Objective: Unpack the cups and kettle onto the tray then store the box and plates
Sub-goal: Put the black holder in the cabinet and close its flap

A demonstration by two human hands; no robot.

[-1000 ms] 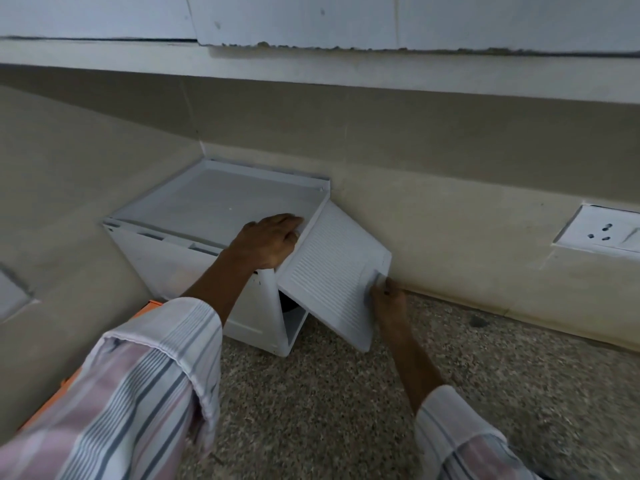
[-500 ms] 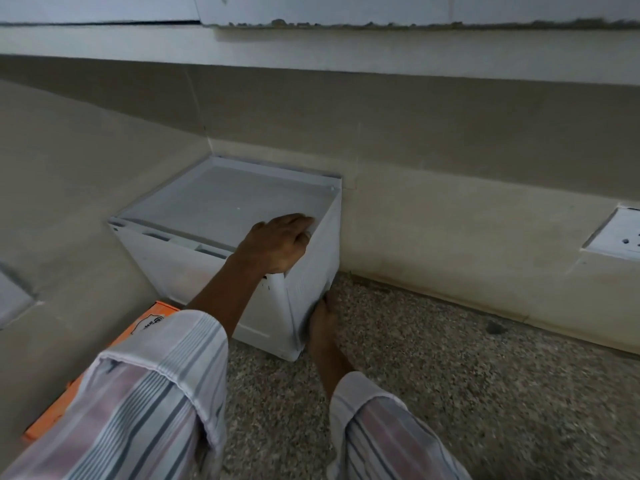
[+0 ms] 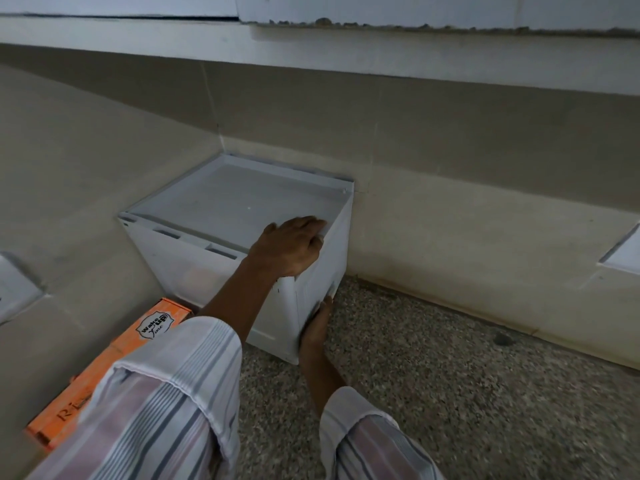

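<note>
Over at the left edge of the speckled stone desk [image 3: 467,393], an orange box [image 3: 114,358] printed "Wake up Time" lies flat along the side wall, its near end hidden under a striped sleeve [image 3: 156,410]. Just behind it, tucked into the back left corner of the desk where the two walls meet, stands a white plastic cabinet [image 3: 207,265], its flat top bare and its side door [image 3: 325,258] flush against the body. The person's left hand [image 3: 289,247] rests on the cabinet's near right top corner, fingers laid relaxed over the edge and gripping nothing. Lower down and to the right, the right hand [image 3: 317,323] is set against the bottom of the door, fingers straight and pressing the panel flat. Further right the desk runs along the back wall, where the corner of a white switch plate [image 3: 623,258] shows at the frame's edge.
</note>
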